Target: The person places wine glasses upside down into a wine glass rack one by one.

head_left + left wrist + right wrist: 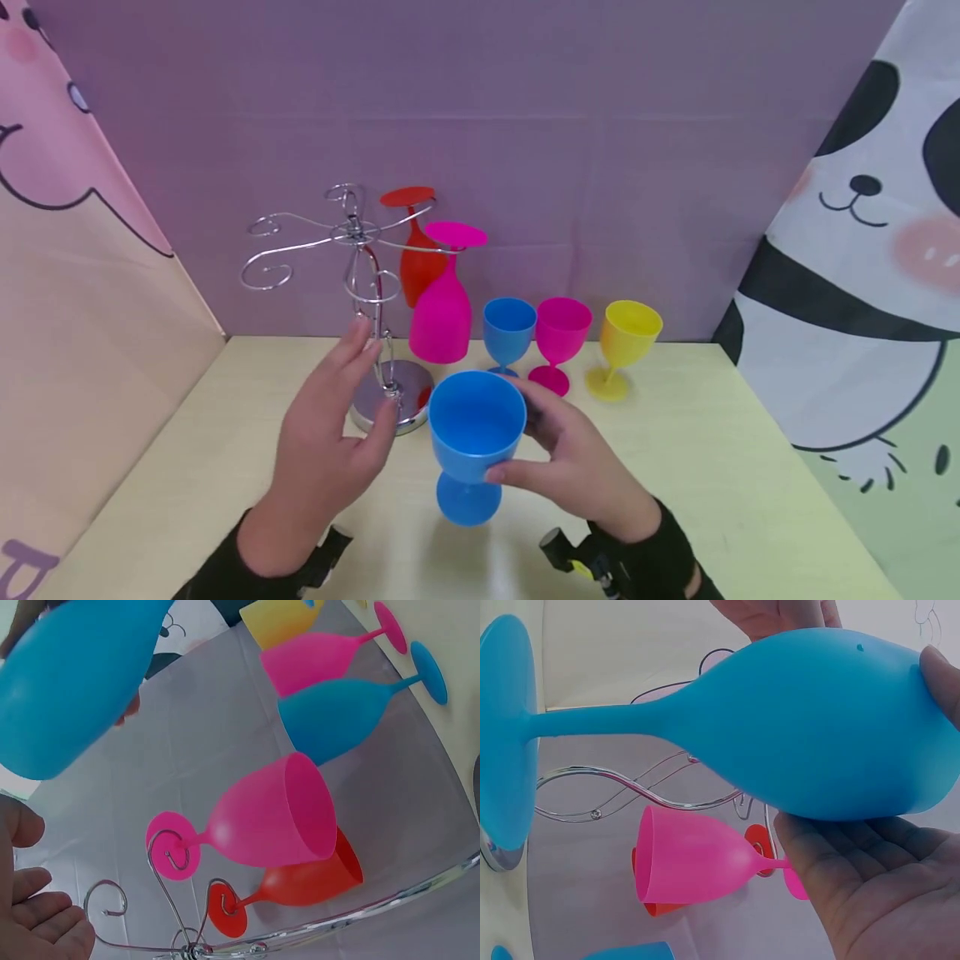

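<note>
A blue plastic goblet (468,467) is held upright above the table by my right hand (573,454), thumb on the near side of the bowl and fingers behind it. In the right wrist view the goblet (817,724) shows its whole stem and foot. My left hand (330,425) is beside it on the left, fingers extended, apart from the goblet and holding nothing. Behind stands a chrome goblet rack (401,396) with curled arms. A red goblet (422,262) and a pink goblet (442,321) hang upside down from its right-hand arms.
On the table (675,483) behind my right hand stand another blue goblet (510,329), another pink goblet (562,329) and a yellow goblet (630,333), all upright. A purple backdrop (637,167) closes off the rear, with printed panels at both sides.
</note>
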Motion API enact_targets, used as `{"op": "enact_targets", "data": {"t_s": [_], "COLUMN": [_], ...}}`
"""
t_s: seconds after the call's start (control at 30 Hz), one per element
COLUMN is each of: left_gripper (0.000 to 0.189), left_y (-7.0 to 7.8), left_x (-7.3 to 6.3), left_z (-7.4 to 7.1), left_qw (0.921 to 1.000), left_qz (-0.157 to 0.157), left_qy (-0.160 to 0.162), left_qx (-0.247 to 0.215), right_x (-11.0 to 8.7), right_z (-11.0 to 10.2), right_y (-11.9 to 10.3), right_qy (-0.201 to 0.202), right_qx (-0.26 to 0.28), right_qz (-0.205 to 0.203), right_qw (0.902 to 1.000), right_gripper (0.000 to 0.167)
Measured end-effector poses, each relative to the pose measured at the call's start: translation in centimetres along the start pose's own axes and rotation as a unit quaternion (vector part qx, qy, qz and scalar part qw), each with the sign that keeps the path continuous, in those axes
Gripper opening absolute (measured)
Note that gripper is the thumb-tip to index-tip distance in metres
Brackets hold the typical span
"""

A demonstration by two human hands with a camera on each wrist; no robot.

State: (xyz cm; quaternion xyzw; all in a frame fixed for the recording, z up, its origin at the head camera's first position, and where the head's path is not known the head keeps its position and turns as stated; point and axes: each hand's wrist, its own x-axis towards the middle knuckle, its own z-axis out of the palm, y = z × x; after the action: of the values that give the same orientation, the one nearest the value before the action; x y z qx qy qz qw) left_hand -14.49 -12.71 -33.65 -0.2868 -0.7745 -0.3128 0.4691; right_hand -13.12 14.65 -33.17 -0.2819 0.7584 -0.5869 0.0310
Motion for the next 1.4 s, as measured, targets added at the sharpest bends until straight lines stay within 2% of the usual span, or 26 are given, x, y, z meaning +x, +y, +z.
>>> {"op": "enact_targets", "data": {"t_s": [0.1,0.23,0.33,0.43,0.53,0.7,0.87,0.93,1.1,1.2,1.3,1.33,1.4], "left_gripper": [0.057,0.051,0.060,0.067,0.066,0.061,0.055,0.052,0.047,0.044,0.038,0.035,0.031], "left_y": [0.6,1.3,1.7,2.2,2.4,2.4,2.6,2.7,2.8,2.9,3.2,3.3,3.5], "left_x": [-0.6,-1.2,-1.5,-1.5,-1.5,-1.7,-2.3,-2.5,-2.8,-2.7,-2.7,-2.7,-2.7], "left_z": [0.2,0.2,0.1,0.0,-0.1,0.3,0.6,0.7,0.7,0.9,1.1,1.2,1.3], "left_qw": [0.9998,0.9953,0.9868,0.9768,0.9677,0.9565,0.9431,0.9401,0.9371,0.9329,0.9146,0.9025,0.8684], "left_qz": [-0.004,-0.057,-0.112,-0.162,-0.190,-0.197,-0.204,-0.204,-0.199,-0.205,-0.244,-0.265,-0.314], "left_qy": [-0.010,-0.035,-0.056,-0.081,-0.109,-0.135,-0.132,-0.128,-0.118,-0.108,-0.106,-0.110,-0.123], "left_qx": [-0.016,-0.070,-0.102,-0.115,-0.125,-0.167,-0.227,-0.241,-0.261,-0.276,-0.305,-0.321,-0.363], "right_x": [-0.1,-0.3,-0.4,-0.4,-0.4,-0.7,-0.9,-0.9,-0.5,-0.3,-0.2,-0.2,-0.1], "right_z": [0.0,-0.1,-0.1,-0.1,-0.1,-0.1,0.1,0.3,0.9,1.1,1.4,1.5,1.7], "right_y": [-0.1,-0.1,-0.2,-0.1,-0.1,-0.4,-0.5,-0.4,0.0,0.3,0.5,0.6,0.8], "right_qy": [0.006,0.016,0.019,0.019,0.025,0.047,0.067,0.076,0.104,0.134,0.167,0.179,0.199], "right_qx": [-0.001,-0.007,-0.008,-0.007,-0.010,-0.019,-0.018,-0.016,0.000,0.005,0.008,0.006,0.010], "right_qz": [0.001,0.002,0.000,-0.004,-0.012,-0.016,-0.025,-0.033,-0.075,-0.112,-0.156,-0.168,-0.193], "right_qw": [1.0000,0.9998,0.9998,0.9998,0.9995,0.9986,0.9973,0.9965,0.9918,0.9846,0.9735,0.9694,0.9608], "right_gripper": [0.078,0.079,0.079,0.078,0.077,0.077,0.075,0.074,0.072,0.073,0.073,0.073,0.072]}}
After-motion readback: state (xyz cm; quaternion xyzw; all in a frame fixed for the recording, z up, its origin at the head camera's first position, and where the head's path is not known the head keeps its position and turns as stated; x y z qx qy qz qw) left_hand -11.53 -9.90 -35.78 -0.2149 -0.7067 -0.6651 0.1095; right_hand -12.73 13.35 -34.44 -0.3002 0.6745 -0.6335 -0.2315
